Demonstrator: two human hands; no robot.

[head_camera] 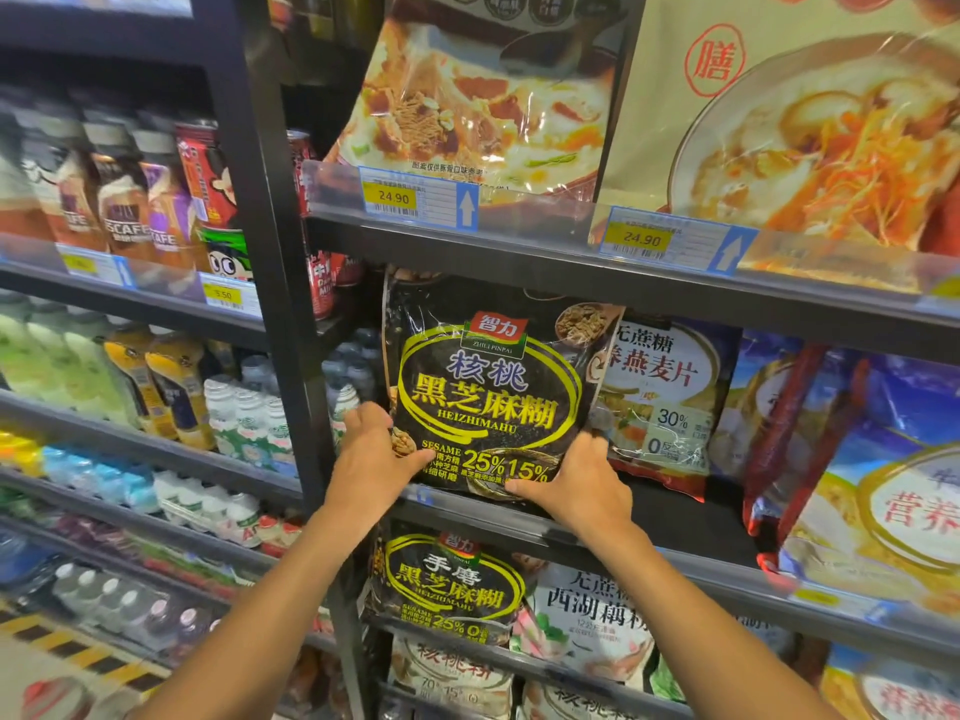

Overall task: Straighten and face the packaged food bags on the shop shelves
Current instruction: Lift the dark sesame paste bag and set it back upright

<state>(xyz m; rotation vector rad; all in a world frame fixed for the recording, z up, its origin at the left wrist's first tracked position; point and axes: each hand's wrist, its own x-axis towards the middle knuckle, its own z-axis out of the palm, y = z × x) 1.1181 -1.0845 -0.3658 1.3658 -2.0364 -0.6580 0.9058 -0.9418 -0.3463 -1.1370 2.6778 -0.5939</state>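
A black sesame paste bag with yellow lettering stands upright at the left end of the middle shelf, its front facing me. My left hand grips its lower left corner, thumb on the front. My right hand holds its lower right corner the same way. Right of it stands a white and blue oat flakes bag, partly behind the black bag's edge. Further right lean blue and gold cereal bags.
Large noodle packs fill the shelf above, behind price tags. A second black sesame bag and white bags sit on the shelf below. A black upright post separates the drinks shelving on the left.
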